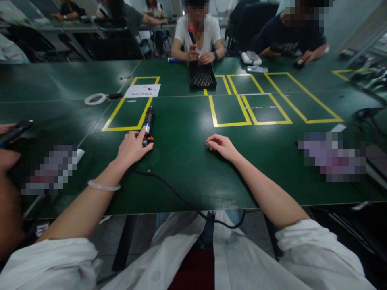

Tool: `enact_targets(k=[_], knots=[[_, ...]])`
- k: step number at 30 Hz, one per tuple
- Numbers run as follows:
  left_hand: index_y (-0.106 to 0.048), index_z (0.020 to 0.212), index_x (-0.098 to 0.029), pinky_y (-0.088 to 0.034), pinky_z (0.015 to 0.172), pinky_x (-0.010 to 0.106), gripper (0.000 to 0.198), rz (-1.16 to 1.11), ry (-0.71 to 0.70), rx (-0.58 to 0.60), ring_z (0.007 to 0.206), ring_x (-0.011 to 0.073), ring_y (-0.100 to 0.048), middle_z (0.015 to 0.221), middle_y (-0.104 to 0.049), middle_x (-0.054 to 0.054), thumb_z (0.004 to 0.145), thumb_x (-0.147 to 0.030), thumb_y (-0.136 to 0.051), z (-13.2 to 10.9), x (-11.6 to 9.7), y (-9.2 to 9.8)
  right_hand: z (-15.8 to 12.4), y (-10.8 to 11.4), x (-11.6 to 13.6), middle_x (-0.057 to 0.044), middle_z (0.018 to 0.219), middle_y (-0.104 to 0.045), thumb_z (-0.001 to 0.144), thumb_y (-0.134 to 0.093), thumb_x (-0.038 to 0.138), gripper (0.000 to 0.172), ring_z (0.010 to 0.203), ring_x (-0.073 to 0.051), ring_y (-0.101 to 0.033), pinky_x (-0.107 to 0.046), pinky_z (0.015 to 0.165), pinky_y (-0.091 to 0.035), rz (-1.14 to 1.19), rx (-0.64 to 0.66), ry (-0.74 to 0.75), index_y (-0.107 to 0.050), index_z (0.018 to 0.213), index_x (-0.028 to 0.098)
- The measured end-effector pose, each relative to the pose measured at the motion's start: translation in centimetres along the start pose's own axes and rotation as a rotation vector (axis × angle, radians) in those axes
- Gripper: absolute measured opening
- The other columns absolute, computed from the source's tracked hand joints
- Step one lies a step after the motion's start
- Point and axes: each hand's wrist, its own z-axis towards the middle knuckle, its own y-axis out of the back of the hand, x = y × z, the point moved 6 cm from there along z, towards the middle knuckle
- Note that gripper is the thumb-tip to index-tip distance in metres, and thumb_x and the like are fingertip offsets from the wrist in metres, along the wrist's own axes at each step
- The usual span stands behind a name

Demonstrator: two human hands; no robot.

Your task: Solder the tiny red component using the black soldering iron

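My left hand (133,147) is closed around the near end of a black corded electric screwdriver (148,119) lying on the green table, its index finger stretched along the body. The tool has a blue and white label and orange-red parts by the thumb; its far end points away from me. A black cable (178,193) runs from near the tool over the table edge towards my lap. To the right, my right hand (222,146) rests on the tabletop with loosely bent fingers and a gap at the thumb, holding nothing.
Yellow tape rectangles (248,123) mark the green table (181,177). A white printed card (142,91) and a coiled white cable (95,99) lie at left. Across from me, a person handles a red-black tool (191,34) over a black tray (203,86). Blurred patches lie at both sides.
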Motion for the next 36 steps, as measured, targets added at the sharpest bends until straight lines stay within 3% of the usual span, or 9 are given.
enact_targets(k=[9,12,14,20,25,30,33,36], knots=[[-0.02,0.157,-0.023,-0.044,0.096,0.047,0.075,0.151,0.164,0.08,0.116,0.0333,-0.046,0.141,-0.043,0.017,0.095,-0.056,-0.047,3.7,12.7,-0.7,0.0,0.0,-0.1,-0.005,0.089,-0.07,0.088,-0.061,0.04,0.025,0.068,-0.013,-0.062,-0.029,0.069,-0.05,-0.016,0.015,0.001,-0.066,0.094,0.017],[-0.021,0.156,-0.023,-0.044,0.096,0.045,0.074,0.177,0.236,0.135,0.115,0.0313,-0.045,0.143,-0.043,0.016,0.096,-0.061,-0.041,4.0,14.9,-0.5,-0.1,0.0,0.0,-0.004,0.088,-0.07,0.088,-0.061,0.041,0.025,0.068,-0.013,-0.062,-0.029,0.069,-0.05,-0.023,0.016,0.001,-0.066,0.094,0.017],[-0.027,0.153,-0.021,-0.043,0.096,0.044,0.071,0.208,0.248,0.122,0.114,0.0302,-0.045,0.144,-0.043,0.016,0.097,-0.063,-0.035,3.8,15.0,0.0,-0.1,-0.1,0.0,-0.004,0.088,-0.07,0.088,-0.061,0.041,0.025,0.068,-0.013,-0.063,-0.029,0.069,-0.05,-0.029,0.017,0.002,-0.066,0.094,0.017],[-0.039,0.143,-0.019,-0.041,0.099,0.04,0.061,0.245,0.206,-0.056,0.119,0.0287,-0.044,0.141,-0.047,0.013,0.098,-0.059,-0.034,2.1,12.3,1.9,0.0,-0.1,-0.2,-0.005,0.087,-0.07,0.089,-0.061,0.041,0.026,0.068,-0.013,-0.062,-0.029,0.069,-0.051,-0.041,0.03,0.002,-0.066,0.095,0.017],[-0.051,0.125,-0.013,-0.041,0.101,0.04,0.045,0.131,0.305,-0.143,0.12,0.0276,-0.047,0.134,-0.051,0.013,0.097,-0.048,-0.042,1.7,11.4,2.0,0.1,-0.1,-0.3,-0.005,0.088,-0.07,0.089,-0.06,0.04,0.025,0.068,-0.013,-0.063,-0.029,0.07,-0.051,-0.051,0.03,0.009,-0.067,0.096,0.016],[-0.058,0.114,-0.013,-0.043,0.096,0.045,0.039,-0.076,0.445,-0.204,0.105,0.0262,-0.055,0.115,-0.063,0.01,0.095,-0.044,-0.045,3.0,10.7,3.2,0.1,-0.2,-0.3,-0.004,0.086,-0.07,0.089,-0.061,0.04,0.024,0.069,-0.014,-0.063,-0.03,0.07,-0.052,-0.051,0.032,0.014,-0.067,0.095,0.017],[-0.059,0.114,-0.012,-0.046,0.091,0.038,0.036,-0.314,0.288,-0.319,0.094,0.0206,-0.059,0.104,-0.068,0.008,0.093,-0.04,-0.052,4.3,5.8,4.6,0.1,-0.3,-0.3,-0.005,0.086,-0.07,0.089,-0.061,0.039,0.023,0.069,-0.014,-0.063,-0.03,0.071,-0.052,-0.05,0.036,0.013,-0.067,0.095,0.017],[-0.06,0.108,-0.012,-0.049,0.083,0.03,0.029,-0.755,-0.008,-0.297,0.084,0.0156,-0.063,0.095,-0.069,0.007,0.09,-0.034,-0.057,4.7,-2.7,4.9,0.1,-0.2,-0.1,-0.005,0.086,-0.071,0.088,-0.061,0.039,0.023,0.068,-0.014,-0.063,-0.03,0.07,-0.052,-0.036,0.037,0.004,-0.067,0.094,0.017]])
